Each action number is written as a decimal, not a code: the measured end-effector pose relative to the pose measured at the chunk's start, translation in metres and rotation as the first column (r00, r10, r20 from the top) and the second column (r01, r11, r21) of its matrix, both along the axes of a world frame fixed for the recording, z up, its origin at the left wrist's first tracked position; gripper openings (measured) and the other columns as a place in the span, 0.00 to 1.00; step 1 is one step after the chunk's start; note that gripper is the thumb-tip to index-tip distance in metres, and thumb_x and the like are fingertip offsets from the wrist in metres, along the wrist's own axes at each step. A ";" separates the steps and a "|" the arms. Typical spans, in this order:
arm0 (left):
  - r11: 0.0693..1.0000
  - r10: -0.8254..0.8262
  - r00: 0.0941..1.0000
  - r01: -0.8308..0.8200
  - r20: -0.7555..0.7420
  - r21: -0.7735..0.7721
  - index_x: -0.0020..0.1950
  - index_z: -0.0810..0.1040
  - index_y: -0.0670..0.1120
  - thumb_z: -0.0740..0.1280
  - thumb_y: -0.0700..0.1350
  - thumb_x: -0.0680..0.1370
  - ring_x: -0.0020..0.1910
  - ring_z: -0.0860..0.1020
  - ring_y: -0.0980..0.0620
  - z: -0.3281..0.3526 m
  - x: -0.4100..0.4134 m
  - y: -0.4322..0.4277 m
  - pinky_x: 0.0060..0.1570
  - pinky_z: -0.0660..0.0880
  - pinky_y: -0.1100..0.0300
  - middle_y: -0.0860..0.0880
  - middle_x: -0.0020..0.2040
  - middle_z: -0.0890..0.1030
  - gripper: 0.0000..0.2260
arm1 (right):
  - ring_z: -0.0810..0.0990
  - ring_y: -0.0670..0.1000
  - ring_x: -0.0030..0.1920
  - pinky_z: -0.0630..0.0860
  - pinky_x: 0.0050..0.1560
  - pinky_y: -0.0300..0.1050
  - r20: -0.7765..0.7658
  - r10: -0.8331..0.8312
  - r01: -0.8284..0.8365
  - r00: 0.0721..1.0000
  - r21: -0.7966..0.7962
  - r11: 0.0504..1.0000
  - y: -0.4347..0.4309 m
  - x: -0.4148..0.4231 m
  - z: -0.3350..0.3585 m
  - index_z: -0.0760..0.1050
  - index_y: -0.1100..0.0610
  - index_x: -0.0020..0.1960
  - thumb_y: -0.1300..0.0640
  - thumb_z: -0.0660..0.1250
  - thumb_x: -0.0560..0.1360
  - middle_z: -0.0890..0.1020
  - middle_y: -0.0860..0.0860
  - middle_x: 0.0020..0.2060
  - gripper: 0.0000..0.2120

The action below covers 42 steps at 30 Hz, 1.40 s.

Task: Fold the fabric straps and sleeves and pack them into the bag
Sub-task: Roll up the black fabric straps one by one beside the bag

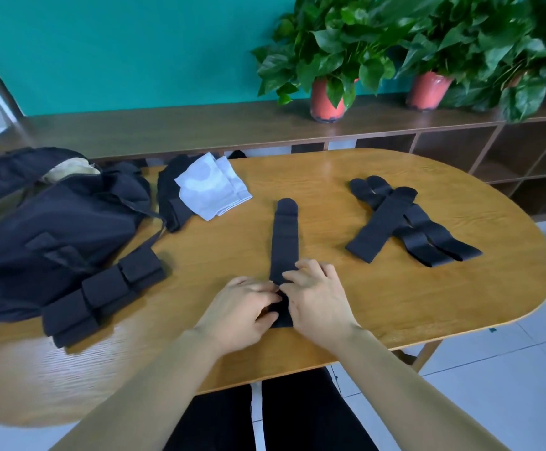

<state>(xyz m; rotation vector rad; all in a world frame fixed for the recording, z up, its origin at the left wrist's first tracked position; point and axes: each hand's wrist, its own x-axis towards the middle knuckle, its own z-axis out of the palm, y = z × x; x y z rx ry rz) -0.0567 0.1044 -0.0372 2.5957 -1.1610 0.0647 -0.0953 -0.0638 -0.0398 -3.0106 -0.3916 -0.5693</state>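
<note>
Left hand (248, 304) and right hand (317, 297) meet on the near end of the black strap (284, 236), close to the front edge of the table (411, 297). Both pinch that end, fingers curled onto the fabric. This looks like the start of a fold or roll working away from the body. The strap lies flat and straight, rounded tip far, probably laid lengthwise for that. There is bare wood on both sides and beyond the tip, so room to fold forward.

Left, near: folded straps (102, 291) in a row, touching the black bag (53, 222), likely staged for packing. The bag is slumped across the table's left side, and its opening seems to be at the far end, not clear.

Right, well apart: unfolded straps (405, 219) crossed in a loose pile near the curved right edge, probably next in line.

Farther back, left of centre: white sleeves (213, 187) lie on a dark folded piece (170, 196), near the far edge.

Behind: shelf (200, 128), potted plants (330, 60).
</note>
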 end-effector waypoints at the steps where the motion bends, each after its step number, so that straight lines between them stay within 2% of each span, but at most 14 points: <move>1: 1.000 -0.005 1.000 0.005 -0.004 0.001 0.66 0.75 0.53 0.61 0.52 0.80 0.69 0.66 0.60 -0.001 0.001 0.001 0.69 0.45 0.67 0.57 0.70 0.71 0.16 | 0.75 0.55 0.53 0.65 0.49 0.48 -0.027 -0.005 0.005 1.000 -0.008 1.000 0.002 0.002 -0.003 0.81 0.54 0.37 0.58 0.51 0.68 0.80 0.45 0.39 0.18; 4: 1.000 -0.017 1.000 0.017 -0.002 0.021 0.65 0.76 0.54 0.62 0.53 0.79 0.68 0.67 0.62 0.000 0.003 0.001 0.71 0.43 0.66 0.57 0.69 0.72 0.15 | 0.75 0.57 0.54 0.69 0.49 0.50 -0.119 -0.061 0.058 0.991 -0.029 0.998 0.004 0.012 -0.004 0.77 0.55 0.41 0.62 0.61 0.67 0.79 0.47 0.41 0.08; 7: 0.999 -0.022 1.000 0.022 -0.008 0.048 0.66 0.76 0.55 0.62 0.54 0.79 0.69 0.66 0.63 0.002 0.006 0.001 0.73 0.42 0.63 0.58 0.69 0.72 0.15 | 0.67 0.56 0.64 0.63 0.57 0.50 -0.244 -0.081 0.056 0.966 -0.109 0.993 0.005 0.027 0.004 0.75 0.54 0.54 0.60 0.63 0.71 0.76 0.47 0.53 0.12; 9: 0.997 -0.022 1.000 0.023 -0.011 0.069 0.66 0.75 0.55 0.62 0.54 0.79 0.69 0.65 0.64 0.003 0.007 0.001 0.73 0.42 0.62 0.58 0.69 0.72 0.16 | 0.63 0.55 0.67 0.61 0.60 0.49 -0.272 -0.108 0.070 0.956 -0.143 0.987 0.004 0.040 0.010 0.72 0.53 0.59 0.59 0.62 0.73 0.74 0.46 0.56 0.14; 16: 0.996 -0.007 1.000 0.007 -0.004 0.093 0.68 0.74 0.53 0.60 0.54 0.80 0.71 0.61 0.66 0.004 0.004 -0.001 0.71 0.37 0.65 0.58 0.71 0.70 0.17 | 0.65 0.55 0.61 0.62 0.55 0.49 -0.347 -0.238 0.154 0.907 -0.252 0.955 -0.003 0.076 0.022 0.70 0.50 0.61 0.58 0.61 0.75 0.73 0.46 0.54 0.15; 23: 0.988 -0.007 1.000 0.009 -0.013 0.152 0.68 0.73 0.53 0.59 0.54 0.81 0.71 0.61 0.66 0.009 0.005 -0.004 0.71 0.36 0.63 0.57 0.71 0.70 0.17 | 0.63 0.56 0.65 0.63 0.60 0.50 -0.399 -0.287 0.167 0.871 -0.310 0.936 -0.010 0.099 0.024 0.64 0.48 0.70 0.59 0.61 0.76 0.70 0.48 0.66 0.24; 27: 0.988 -0.002 1.000 0.004 -0.016 0.157 0.68 0.74 0.53 0.59 0.54 0.81 0.71 0.62 0.65 0.010 0.002 -0.004 0.72 0.37 0.61 0.57 0.71 0.70 0.17 | 0.61 0.57 0.67 0.62 0.62 0.51 -0.393 -0.272 0.148 0.878 -0.316 0.937 -0.012 0.101 0.024 0.63 0.49 0.71 0.58 0.60 0.77 0.70 0.49 0.66 0.23; 30: 0.994 0.005 1.000 -0.002 -0.026 0.113 0.65 0.76 0.54 0.61 0.56 0.80 0.68 0.66 0.64 0.011 -0.002 0.001 0.72 0.35 0.62 0.57 0.68 0.73 0.16 | 0.56 0.57 0.72 0.61 0.66 0.51 -0.330 -0.224 0.146 0.917 -0.246 0.958 -0.016 0.086 0.024 0.59 0.50 0.74 0.59 0.60 0.77 0.66 0.50 0.71 0.26; 32: 0.998 -0.001 1.000 0.000 0.002 0.059 0.62 0.78 0.54 0.62 0.55 0.79 0.65 0.70 0.63 0.012 -0.005 0.008 0.71 0.35 0.62 0.57 0.65 0.76 0.14 | 0.55 0.56 0.73 0.61 0.65 0.50 -0.227 -0.165 0.142 0.960 -0.114 0.983 -0.021 0.071 0.027 0.60 0.52 0.74 0.62 0.61 0.75 0.67 0.50 0.71 0.29; 34: 0.999 0.019 0.999 -0.018 0.047 -0.035 0.58 0.81 0.54 0.64 0.54 0.78 0.64 0.72 0.60 0.011 -0.008 0.014 0.73 0.40 0.60 0.57 0.62 0.78 0.12 | 0.62 0.57 0.71 0.65 0.59 0.51 -0.081 -0.099 0.102 0.992 0.037 0.994 -0.025 0.053 0.029 0.68 0.55 0.70 0.68 0.63 0.70 0.75 0.52 0.66 0.29; 36: 0.991 0.061 0.995 -0.051 0.077 -0.126 0.56 0.82 0.54 0.61 0.55 0.78 0.63 0.74 0.59 0.012 -0.011 0.017 0.73 0.46 0.58 0.57 0.61 0.79 0.13 | 0.72 0.59 0.65 0.69 0.50 0.52 0.047 -0.062 0.054 0.997 0.147 0.988 -0.027 0.034 0.029 0.76 0.58 0.63 0.73 0.64 0.64 0.82 0.52 0.55 0.29; 39: 0.987 0.064 0.995 -0.053 0.072 -0.152 0.60 0.79 0.55 0.56 0.59 0.77 0.65 0.71 0.62 0.017 -0.019 0.017 0.73 0.45 0.59 0.59 0.63 0.78 0.19 | 0.77 0.59 0.59 0.71 0.45 0.50 0.119 0.001 -0.031 0.993 0.255 0.967 -0.026 0.003 0.025 0.79 0.60 0.59 0.75 0.65 0.60 0.84 0.50 0.44 0.28; 42: 0.998 0.047 0.999 -0.045 0.025 -0.054 0.69 0.72 0.56 0.61 0.61 0.74 0.69 0.65 0.65 0.018 -0.029 0.013 0.73 0.40 0.60 0.60 0.67 0.73 0.24 | 0.74 0.55 0.61 0.69 0.46 0.47 0.076 0.051 -0.072 0.996 0.322 0.944 -0.022 -0.024 0.018 0.79 0.58 0.60 0.71 0.63 0.60 0.83 0.49 0.44 0.29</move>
